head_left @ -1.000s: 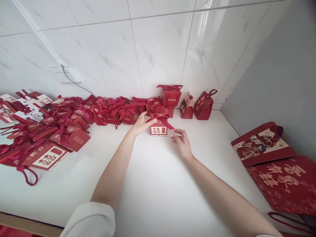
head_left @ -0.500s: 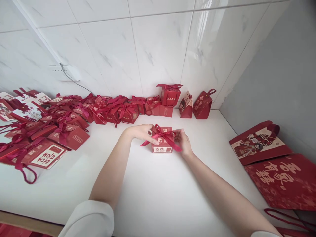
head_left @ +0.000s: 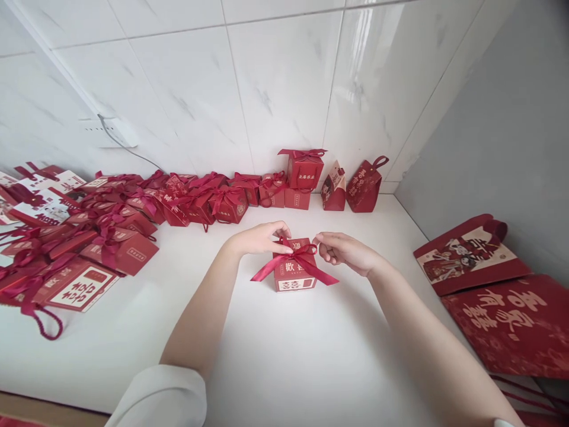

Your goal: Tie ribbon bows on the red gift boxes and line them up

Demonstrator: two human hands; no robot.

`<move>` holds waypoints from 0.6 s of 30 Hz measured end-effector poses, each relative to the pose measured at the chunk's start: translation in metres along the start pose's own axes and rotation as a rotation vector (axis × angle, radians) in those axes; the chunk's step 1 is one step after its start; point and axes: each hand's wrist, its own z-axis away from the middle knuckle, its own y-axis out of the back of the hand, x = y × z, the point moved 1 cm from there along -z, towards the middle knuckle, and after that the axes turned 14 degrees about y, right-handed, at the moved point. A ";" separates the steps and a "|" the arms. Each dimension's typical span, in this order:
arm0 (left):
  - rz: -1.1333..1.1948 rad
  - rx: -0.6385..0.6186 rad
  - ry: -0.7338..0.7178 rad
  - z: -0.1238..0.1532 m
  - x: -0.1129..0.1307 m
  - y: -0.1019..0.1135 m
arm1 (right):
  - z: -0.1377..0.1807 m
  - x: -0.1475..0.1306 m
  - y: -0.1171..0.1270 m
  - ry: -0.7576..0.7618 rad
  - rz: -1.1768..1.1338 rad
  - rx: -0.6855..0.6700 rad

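1. Currently, a small red box stands on the white tabletop, between both hands, apart from the others.
2. Left hand: partly open. Thumb lies at the box's top; forefinger arches above it, by the left loop of the ribbon bow. Cannot tell whether the loop is gripped.
3. Right hand: thumb and forefinger drawn nearly together at the right loop, apparently in a light pinch. Other fingers curl loosely.
4. Done, by the look of it: box folded shut, bow tied across the top, both ribbon tails spread outward.
5. Left, as judged: perhaps only the shape of the loops. Fingers partly cover them, so evenness is uncertain.
6. Along the wall: a row of bow-topped boxes, then one box set higher, then two pointed boxes.
7. Far left: a crowded cluster, printed box foremost. Far right: two larger red packages, near the grey side wall.
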 end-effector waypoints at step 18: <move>0.015 -0.222 -0.134 -0.009 0.005 -0.011 | 0.014 -0.020 -0.007 -0.017 0.061 -0.289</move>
